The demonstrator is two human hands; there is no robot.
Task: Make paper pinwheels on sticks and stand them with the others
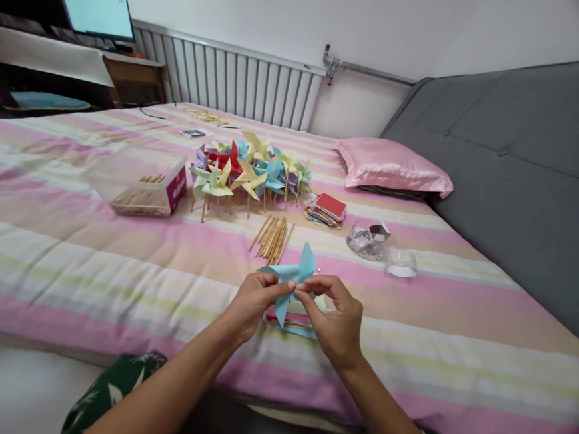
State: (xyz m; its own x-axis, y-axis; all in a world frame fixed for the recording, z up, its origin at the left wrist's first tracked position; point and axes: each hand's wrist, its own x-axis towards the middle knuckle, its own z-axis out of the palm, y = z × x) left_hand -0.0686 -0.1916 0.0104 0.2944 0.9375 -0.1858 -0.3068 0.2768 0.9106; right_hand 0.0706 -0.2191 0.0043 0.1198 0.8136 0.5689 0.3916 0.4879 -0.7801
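Note:
A light blue paper pinwheel [291, 274] is held up between my two hands, over the near part of the bed. My left hand [255, 302] grips its left side, with the thumb close to the centre. The thumb and index finger of my right hand [336, 318] pinch together at the pinwheel's middle; whatever small part they hold there is too small to make out. Partly hidden beneath lies a stack of coloured paper [303, 330] in red, blue and pale green. A bundle of thin wooden sticks [272, 238] rests just beyond my hands.
Farther back stands a cluster of finished pinwheels [253, 171]. To its left is a clear plastic box [143, 199] of sticks; to its right, a pile of coloured paper squares [327, 208]. Round clear containers [368, 240] sit at right, near a pink pillow [394, 165].

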